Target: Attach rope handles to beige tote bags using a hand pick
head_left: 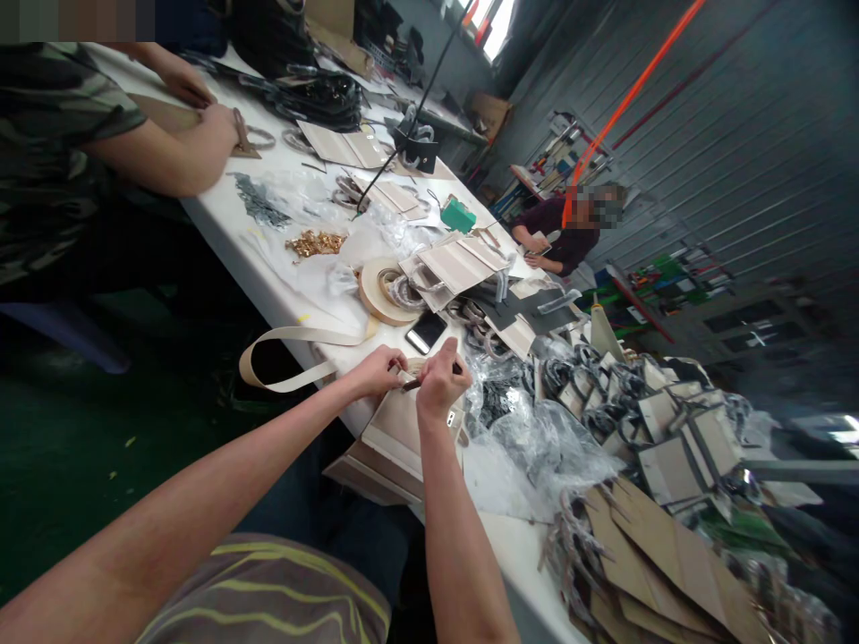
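A beige bag (397, 427) lies tilted over the near table edge, below both hands. My left hand (381, 372) is closed in a pinch at the bag's upper edge; what its fingertips hold is too small to make out. Wrapped in a fist, my right hand (443, 383) grips a slim dark tool (412, 385) whose tip points left toward my left fingertips. The tool's kind is not clear, since the fist covers most of it. Just beyond the hands lies a phone (427, 333).
Left of the phone sit a roll of beige strip (386, 291) and its loose loop (268, 362). Gold-coloured small parts (315, 244) lie farther back. Plastic wrap (537, 447) and heaped bag pieces (671, 429) fill the right. One co-worker's arm (181, 148) is at left; another person (564, 233) sits across.
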The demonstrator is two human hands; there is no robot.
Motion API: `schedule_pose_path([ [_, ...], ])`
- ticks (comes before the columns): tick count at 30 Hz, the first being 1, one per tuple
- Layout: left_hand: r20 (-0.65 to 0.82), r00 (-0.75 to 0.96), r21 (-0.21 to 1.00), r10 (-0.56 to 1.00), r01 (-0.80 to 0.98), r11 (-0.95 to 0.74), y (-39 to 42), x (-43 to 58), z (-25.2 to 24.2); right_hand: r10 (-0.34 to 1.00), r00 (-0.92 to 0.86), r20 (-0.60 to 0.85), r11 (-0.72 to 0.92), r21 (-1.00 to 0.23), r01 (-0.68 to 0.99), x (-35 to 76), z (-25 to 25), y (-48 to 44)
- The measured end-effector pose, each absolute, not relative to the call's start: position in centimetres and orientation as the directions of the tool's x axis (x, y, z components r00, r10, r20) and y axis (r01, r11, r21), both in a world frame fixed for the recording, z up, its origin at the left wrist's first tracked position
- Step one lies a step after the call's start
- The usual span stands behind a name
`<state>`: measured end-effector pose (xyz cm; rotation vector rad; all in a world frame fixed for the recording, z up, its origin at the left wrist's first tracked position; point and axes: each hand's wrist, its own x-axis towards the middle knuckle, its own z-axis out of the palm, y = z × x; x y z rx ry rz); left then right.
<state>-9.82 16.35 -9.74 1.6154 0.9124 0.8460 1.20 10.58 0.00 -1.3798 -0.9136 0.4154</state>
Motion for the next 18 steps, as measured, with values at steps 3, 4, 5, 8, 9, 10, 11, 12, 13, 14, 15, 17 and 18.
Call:
schedule_pose_path([
  [3,0.064,0.446,0.981,0.893,0.135,-0.138,16.2,-9.7,-9.5,0.741,0.605,0.293,0.269,-0.954,0.132,2.0,0.7,10.2],
  [4,0.06,0.446,0.984,0.893,0.126,-0.129,16.1,-9.7,-9.4,0.735,0.608,0.302,0.292,-0.949,0.119,2.2,0.8,10.2],
  [5,0.056,0.448,0.986,0.892,0.116,-0.12,16.1,-9.7,-9.3,0.731,0.607,0.312,0.306,-0.945,0.118,2.3,0.9,10.2],
  [8,0.046,0.46,0.991,0.887,0.092,-0.099,16.1,-9.8,-9.3,0.747,0.575,0.334,0.278,-0.942,0.185,1.9,0.8,10.0],
  [9,0.045,0.463,0.992,0.885,0.086,-0.095,16.1,-9.8,-9.3,0.754,0.564,0.337,0.259,-0.941,0.217,1.7,0.6,9.9],
  [10,0.047,0.468,0.993,0.883,0.077,-0.094,16.2,-9.8,-9.4,0.76,0.554,0.34,0.241,-0.939,0.245,1.5,0.4,9.8],
  [11,0.051,0.474,0.993,0.879,0.07,-0.095,16.2,-9.8,-9.5,0.763,0.548,0.344,0.228,-0.936,0.269,1.3,0.2,9.7],
  [12,0.056,0.481,0.993,0.875,0.066,-0.1,16.3,-9.8,-9.6,0.765,0.543,0.347,0.218,-0.932,0.288,1.1,0.0,9.6],
  [13,0.062,0.487,0.992,0.871,0.069,-0.109,16.4,-9.7,-9.8,0.767,0.539,0.348,0.207,-0.929,0.305,1.0,-0.2,9.4],
  [14,0.069,0.49,0.99,0.869,0.075,-0.121,16.4,-9.7,-9.9,0.772,0.533,0.346,0.193,-0.927,0.322,1.0,-0.5,9.3],
  [15,0.076,0.492,0.987,0.867,0.085,-0.135,16.5,-9.7,-9.9,0.781,0.526,0.336,0.173,-0.926,0.335,0.9,-0.7,9.2],
  [17,0.085,0.49,0.983,0.867,0.103,-0.154,16.5,-9.7,-9.9,0.825,0.499,0.265,0.108,-0.941,0.321,0.9,-0.8,9.0],
  [18,0.083,0.492,0.982,0.867,0.107,-0.155,16.5,-9.8,-9.9,0.853,0.478,0.208,0.069,-0.954,0.293,0.9,-0.8,9.0],
])
